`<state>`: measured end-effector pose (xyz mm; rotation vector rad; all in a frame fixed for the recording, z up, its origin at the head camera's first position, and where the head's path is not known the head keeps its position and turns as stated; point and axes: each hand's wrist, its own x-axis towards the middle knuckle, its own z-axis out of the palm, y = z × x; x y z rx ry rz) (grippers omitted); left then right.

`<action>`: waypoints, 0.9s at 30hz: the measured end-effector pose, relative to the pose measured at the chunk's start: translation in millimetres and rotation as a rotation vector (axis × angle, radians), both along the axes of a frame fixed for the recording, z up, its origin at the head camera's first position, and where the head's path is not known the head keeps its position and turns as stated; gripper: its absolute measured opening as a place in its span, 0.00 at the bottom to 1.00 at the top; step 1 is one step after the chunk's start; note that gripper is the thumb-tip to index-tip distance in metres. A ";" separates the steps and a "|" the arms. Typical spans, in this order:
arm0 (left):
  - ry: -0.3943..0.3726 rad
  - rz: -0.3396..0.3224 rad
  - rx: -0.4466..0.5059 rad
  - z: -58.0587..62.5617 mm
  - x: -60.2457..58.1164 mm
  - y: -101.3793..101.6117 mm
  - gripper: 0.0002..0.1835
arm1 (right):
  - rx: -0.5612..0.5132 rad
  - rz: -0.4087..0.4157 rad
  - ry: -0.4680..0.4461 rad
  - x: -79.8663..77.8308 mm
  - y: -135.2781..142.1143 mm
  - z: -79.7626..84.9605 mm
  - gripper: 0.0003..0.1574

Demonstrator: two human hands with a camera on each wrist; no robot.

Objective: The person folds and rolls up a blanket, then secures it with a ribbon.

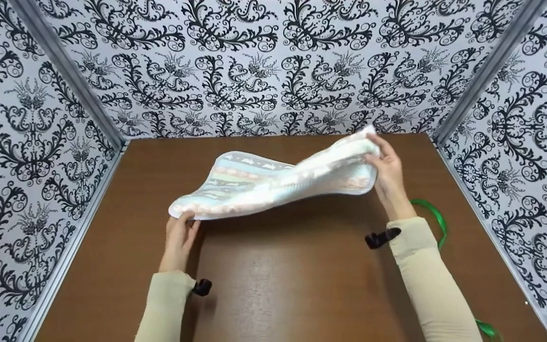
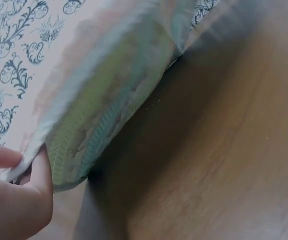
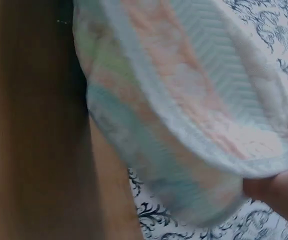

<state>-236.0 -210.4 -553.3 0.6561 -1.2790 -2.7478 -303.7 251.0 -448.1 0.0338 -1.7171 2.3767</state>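
A pastel striped cloth [image 1: 264, 185] with rounded corners and a pale bound edge hangs in the air above the table, twisted across its middle. My left hand [image 1: 182, 235] pinches its near left corner between thumb and fingers. In the left wrist view the thumb and fingers of my left hand [image 2: 21, 192] grip the cloth's edge [image 2: 99, 115]. Higher up, my right hand [image 1: 387, 164] holds the right end of the cloth. Part of my right hand [image 3: 279, 187] shows at the border of the right wrist view, pinching the bound edge.
A brown wooden table [image 1: 264, 285] lies beneath the cloth. A green ribbon [image 1: 437, 216] lies on it at the right, partly behind my right sleeve [image 1: 425, 275]. White walls [image 1: 254, 71] with black scrollwork and grey corner posts enclose the table at back and sides.
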 end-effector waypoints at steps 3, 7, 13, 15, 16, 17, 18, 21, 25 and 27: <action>-0.063 -0.059 -0.115 -4.9 8.9 -2.6 0.23 | 0.026 -0.024 0.019 1.4 7.8 -11.6 0.30; -0.142 -0.209 -0.269 -15.6 23.9 -10.2 0.32 | 0.271 0.045 -0.137 13.1 27.4 -41.5 0.31; -0.110 -0.293 -0.497 -22.0 38.5 -16.4 0.36 | 0.636 0.193 -0.348 28.0 49.9 -73.4 0.34; -0.063 -0.284 -0.597 -21.5 39.1 -17.4 0.35 | 0.728 0.209 -0.391 31.1 54.8 -78.9 0.36; -0.027 -0.280 -0.660 -21.5 38.7 -18.2 0.34 | 0.771 0.219 -0.411 32.7 57.0 -80.9 0.36; 0.016 -0.280 -0.739 -21.6 38.1 -19.2 0.33 | 0.805 0.228 -0.429 34.0 58.7 -82.8 0.37; 0.050 -0.285 -0.832 -22.9 37.7 -20.0 0.31 | 0.842 0.235 -0.441 35.4 59.9 -84.5 0.37; 0.140 -0.308 -1.118 -27.4 37.5 -20.6 0.25 | 0.920 0.259 -0.472 39.9 62.2 -88.8 0.37; 0.200 -0.401 -1.423 -31.6 39.6 -15.8 0.21 | 0.988 0.287 -0.481 46.3 65.2 -92.2 0.37; 0.222 -0.453 -1.513 -31.9 40.3 -11.7 0.21 | 1.012 0.290 -0.468 49.4 67.4 -92.2 0.37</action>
